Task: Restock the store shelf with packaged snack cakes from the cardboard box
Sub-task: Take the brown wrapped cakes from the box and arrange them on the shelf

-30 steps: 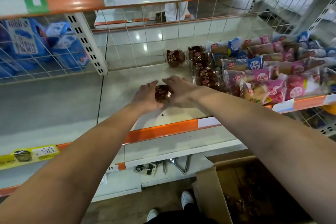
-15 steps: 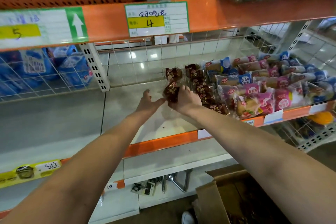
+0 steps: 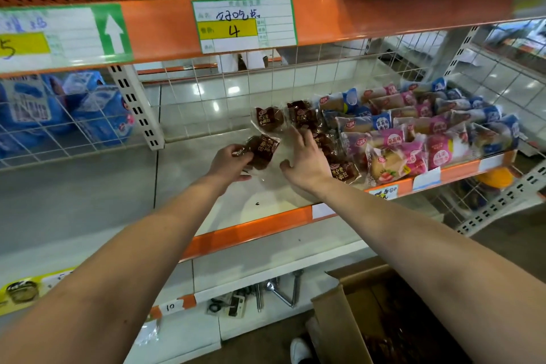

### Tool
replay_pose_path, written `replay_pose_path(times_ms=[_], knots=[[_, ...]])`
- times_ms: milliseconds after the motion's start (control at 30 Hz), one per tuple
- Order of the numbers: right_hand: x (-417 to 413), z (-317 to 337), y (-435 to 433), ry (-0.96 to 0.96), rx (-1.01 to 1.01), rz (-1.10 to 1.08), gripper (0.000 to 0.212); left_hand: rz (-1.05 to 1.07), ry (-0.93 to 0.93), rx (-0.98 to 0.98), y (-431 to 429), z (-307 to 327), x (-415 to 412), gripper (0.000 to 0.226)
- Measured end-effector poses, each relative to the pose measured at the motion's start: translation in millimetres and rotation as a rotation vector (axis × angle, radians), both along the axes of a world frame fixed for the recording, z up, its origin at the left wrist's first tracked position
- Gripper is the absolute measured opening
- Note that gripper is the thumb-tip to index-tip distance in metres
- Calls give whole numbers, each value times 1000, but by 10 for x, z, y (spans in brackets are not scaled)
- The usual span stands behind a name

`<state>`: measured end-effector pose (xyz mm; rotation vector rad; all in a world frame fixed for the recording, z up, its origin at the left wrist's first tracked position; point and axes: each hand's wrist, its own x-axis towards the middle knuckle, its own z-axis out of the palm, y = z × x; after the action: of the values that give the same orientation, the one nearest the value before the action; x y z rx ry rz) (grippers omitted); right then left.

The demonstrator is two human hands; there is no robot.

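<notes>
My left hand [image 3: 229, 162] grips a dark brown packaged snack cake [image 3: 261, 151] just above the white shelf [image 3: 189, 168]. My right hand [image 3: 305, 161] hovers beside it with fingers spread, holding nothing. Another brown cake pack [image 3: 269, 119] lies farther back near the wire grid. A row of brown packs [image 3: 339, 170] runs front to back just right of my right hand. The cardboard box [image 3: 348, 322] stands open on the floor at the lower right, its contents dark and unclear.
Pink and blue wrapped cakes [image 3: 413, 139] fill the shelf's right side. Blue bags [image 3: 97, 115] sit behind wire mesh on the left. An orange shelf beam with a label marked 4 [image 3: 243, 25] hangs overhead. Metal tools [image 3: 271, 292] lie on the lowest shelf.
The brown cake passed from my right hand to my left. My right hand opened and moved slightly right. The view tilted upward.
</notes>
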<state>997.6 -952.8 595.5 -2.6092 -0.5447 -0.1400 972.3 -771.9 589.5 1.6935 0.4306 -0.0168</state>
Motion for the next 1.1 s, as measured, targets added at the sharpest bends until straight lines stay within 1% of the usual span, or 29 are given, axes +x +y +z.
replay_pose_path(times_ms=[67,200,267,333,433,500,600,633,700,800,867,933,1000,1100], knots=[[58,15,-30,3,26,18,89,-24,3,17,8,-9,18,40],[86,23,-25,14,-110,211,102,-84,-5,73,-81,5,33,42],[96,-33,-24,27,-124,239,103,-79,-28,83,-112,20,31,40],[113,-98,-34,55,-91,214,97,-53,-44,101,-104,30,25,37],[131,-136,-65,96,-64,200,79,-35,-52,116,-55,15,16,30],[118,-107,-73,131,-109,221,66,-34,-60,100,-37,1,5,25],[94,-58,-43,115,-205,229,54,-21,-65,105,-50,20,-22,30],[91,-53,-23,94,-211,210,53,-10,-60,67,-54,23,-21,32],[81,-50,4,74,-154,134,50,12,-46,-72,-47,15,-4,38],[94,-58,33,90,66,9,47,18,-18,-253,-46,-16,10,47],[89,-66,88,119,136,-19,45,-13,-7,-270,-102,-56,20,45],[59,-100,159,156,113,12,43,-3,-39,-234,-165,-68,44,40],[23,-94,168,94,29,46,42,28,-68,-201,-170,-27,83,42],[85,-39,22,-195,-128,116,48,-65,-47,-64,-82,71,120,41]])
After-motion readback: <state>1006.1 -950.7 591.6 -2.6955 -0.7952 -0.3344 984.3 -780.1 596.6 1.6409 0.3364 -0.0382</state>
